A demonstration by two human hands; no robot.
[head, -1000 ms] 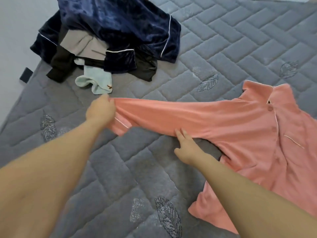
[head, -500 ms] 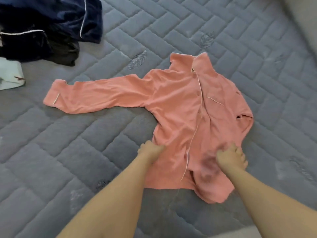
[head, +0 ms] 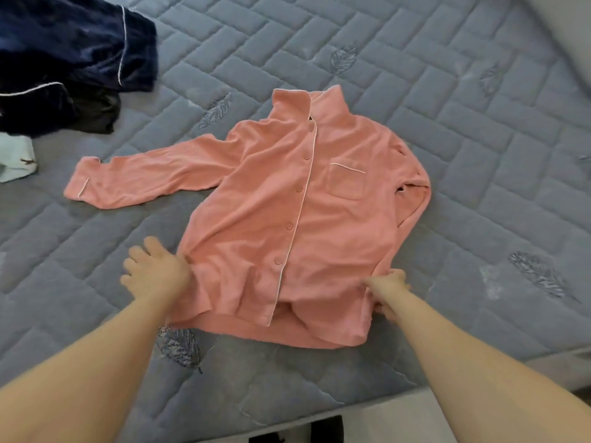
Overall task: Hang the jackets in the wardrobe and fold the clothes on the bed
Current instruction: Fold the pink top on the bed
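A pink button-up pyjama shirt (head: pixel 281 219) lies front up on the grey quilted bed (head: pixel 479 219), collar away from me. Its left sleeve stretches out to the left; its right sleeve is tucked along the right side. My left hand (head: pixel 153 270) holds the shirt's lower left side edge, where the cloth creases toward it. My right hand (head: pixel 385 287) pinches the lower right side seam. The hem bunches a little between my hands.
A heap of dark navy velvet clothes with white piping (head: pixel 73 55) and a black garment (head: pixel 96 115) sits at the far left. A pale mint item (head: pixel 16 158) lies beside the heap. The bed's near edge (head: pixel 351 407) runs along the bottom.
My hands left the outstretched sleeve and came down to the shirt's lower part. They have since moved apart to its two side edges, and the body now lies flatter.
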